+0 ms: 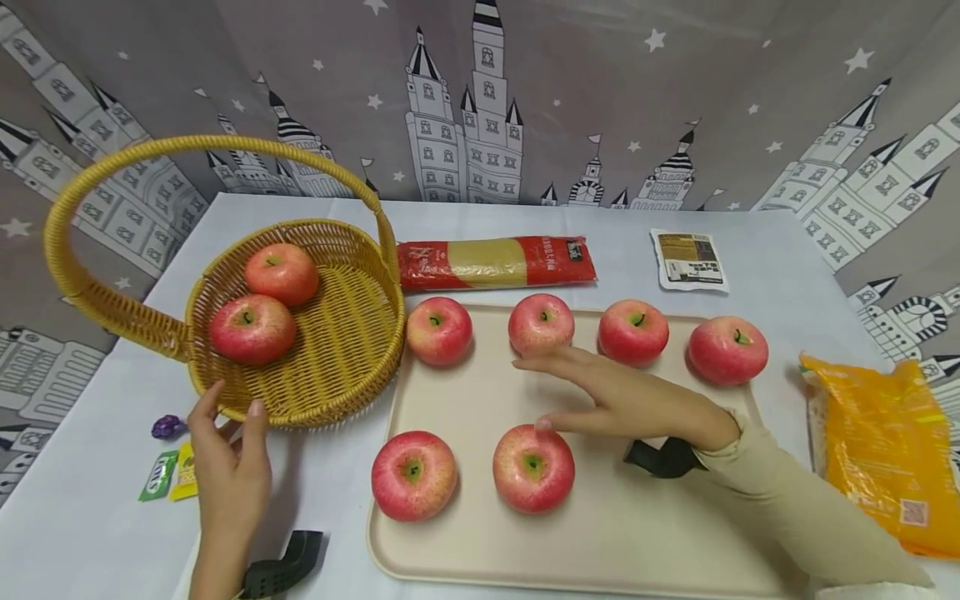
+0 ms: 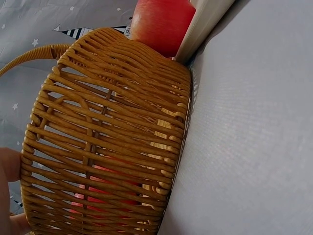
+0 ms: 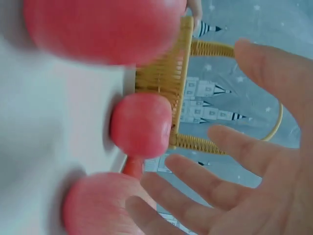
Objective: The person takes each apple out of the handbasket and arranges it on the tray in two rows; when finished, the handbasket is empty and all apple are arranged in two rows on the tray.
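My left hand [image 1: 234, 471] is at the front rim of a yellow wicker basket [image 1: 352, 333]. Its fingertips are right at the rim in the left wrist view, the fingers not wrapped round it. Inside the basket lie a red apple [image 1: 253, 329] and another apple [image 1: 282, 274]. My right hand [image 1: 611, 396] hovers over the tray with its fingers spread and nothing in its grasp. Below its thumb sits a front apple [image 1: 533, 471]; beyond its fingertips is a back-row apple [image 1: 542, 323]. In the right wrist view its fingers [image 3: 234, 147] are extended.
A beige tray [image 1: 637, 533] holds several apples, including a front-left apple [image 1: 414, 477] and a far-right apple [image 1: 728, 350]. Behind it lie a red packet [image 1: 495, 262] and a small white packet [image 1: 688, 260]. An orange bag [image 1: 885, 450] is right; a purple candy [image 1: 168, 427] lies left.
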The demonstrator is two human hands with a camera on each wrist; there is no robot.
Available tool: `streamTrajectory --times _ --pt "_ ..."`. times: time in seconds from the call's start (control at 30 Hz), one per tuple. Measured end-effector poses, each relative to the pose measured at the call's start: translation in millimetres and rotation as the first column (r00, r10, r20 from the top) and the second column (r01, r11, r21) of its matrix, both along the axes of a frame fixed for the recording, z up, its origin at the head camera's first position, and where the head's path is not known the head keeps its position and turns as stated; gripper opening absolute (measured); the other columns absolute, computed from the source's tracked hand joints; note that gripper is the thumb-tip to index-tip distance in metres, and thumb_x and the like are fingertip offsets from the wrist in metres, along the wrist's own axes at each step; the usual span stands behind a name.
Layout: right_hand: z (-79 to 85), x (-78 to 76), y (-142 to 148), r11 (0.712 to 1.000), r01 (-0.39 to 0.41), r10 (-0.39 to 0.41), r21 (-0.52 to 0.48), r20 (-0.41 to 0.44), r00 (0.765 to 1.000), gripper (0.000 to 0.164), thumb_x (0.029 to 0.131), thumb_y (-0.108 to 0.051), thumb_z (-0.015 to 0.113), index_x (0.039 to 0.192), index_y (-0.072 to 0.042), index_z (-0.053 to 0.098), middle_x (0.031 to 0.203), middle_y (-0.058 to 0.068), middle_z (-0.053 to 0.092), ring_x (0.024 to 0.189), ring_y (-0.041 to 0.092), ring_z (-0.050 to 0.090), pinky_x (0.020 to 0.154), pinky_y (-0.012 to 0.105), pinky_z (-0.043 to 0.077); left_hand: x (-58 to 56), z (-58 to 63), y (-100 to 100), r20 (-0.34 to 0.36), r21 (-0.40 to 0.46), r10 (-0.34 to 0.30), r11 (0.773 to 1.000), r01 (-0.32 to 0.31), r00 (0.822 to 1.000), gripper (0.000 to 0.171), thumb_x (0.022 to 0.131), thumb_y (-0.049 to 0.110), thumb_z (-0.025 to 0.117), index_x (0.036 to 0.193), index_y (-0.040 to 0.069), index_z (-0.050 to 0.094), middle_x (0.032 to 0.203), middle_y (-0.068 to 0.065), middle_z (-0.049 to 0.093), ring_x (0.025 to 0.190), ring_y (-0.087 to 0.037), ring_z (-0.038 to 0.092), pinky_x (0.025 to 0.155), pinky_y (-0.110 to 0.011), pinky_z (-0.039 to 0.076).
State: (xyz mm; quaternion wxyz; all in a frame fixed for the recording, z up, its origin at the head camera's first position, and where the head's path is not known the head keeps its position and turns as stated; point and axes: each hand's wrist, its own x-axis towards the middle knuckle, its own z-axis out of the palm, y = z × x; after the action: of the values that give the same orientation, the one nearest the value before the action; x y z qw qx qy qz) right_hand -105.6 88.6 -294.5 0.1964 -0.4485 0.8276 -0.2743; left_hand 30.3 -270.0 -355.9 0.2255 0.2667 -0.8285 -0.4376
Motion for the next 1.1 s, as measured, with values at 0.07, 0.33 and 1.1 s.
streamTrajectory --times 0.07,0.33,1.1 --pt "2.8 -8.7 -6.8 1.000 -0.002 0.002 0.003 -0.002 1.000 0.063 0.082 -0.051 0.057 0.137 -0.031 0.035 0.142 -0.011 0.037 0.129 0.008 0.036 0.103 0.035 0.038 0.0 -0.4 0.3 0.000 -0.003 0.000 1.000 0.000 1.000 0.051 0.094 0.025 0.043 0.141 0.016 0.023 0.144 -0.014 0.026 0.119 -0.043 0.040 0.099 -0.030 0.037" --pt "7.7 -34.8 -64.5 0.996 -0.080 0.082 0.028 -0.074 0.994 0.060 0.085 -0.046 0.056 0.136 -0.019 0.040 0.137 -0.004 0.044 0.123 0.012 0.042 0.103 0.032 0.037 -0.1 -0.9 -0.7 0.004 0.007 -0.006 1.000 0.006 1.000 0.051 0.095 0.025 0.042 0.141 0.017 0.022 0.144 -0.014 0.024 0.121 -0.044 0.038 0.102 -0.041 0.036" --pt "13.3 -60.8 -277.7 0.990 0.017 0.001 -0.139 0.132 0.991 0.062 0.087 -0.040 0.055 0.139 -0.018 0.032 0.140 -0.005 0.040 0.127 0.003 0.036 0.101 0.011 0.030 -0.1 0.7 -0.4 0.020 0.010 -0.012 1.000 0.012 1.000 0.052 0.094 0.025 0.042 0.141 0.018 0.021 0.144 -0.014 0.024 0.119 -0.043 0.039 0.100 -0.039 0.037"
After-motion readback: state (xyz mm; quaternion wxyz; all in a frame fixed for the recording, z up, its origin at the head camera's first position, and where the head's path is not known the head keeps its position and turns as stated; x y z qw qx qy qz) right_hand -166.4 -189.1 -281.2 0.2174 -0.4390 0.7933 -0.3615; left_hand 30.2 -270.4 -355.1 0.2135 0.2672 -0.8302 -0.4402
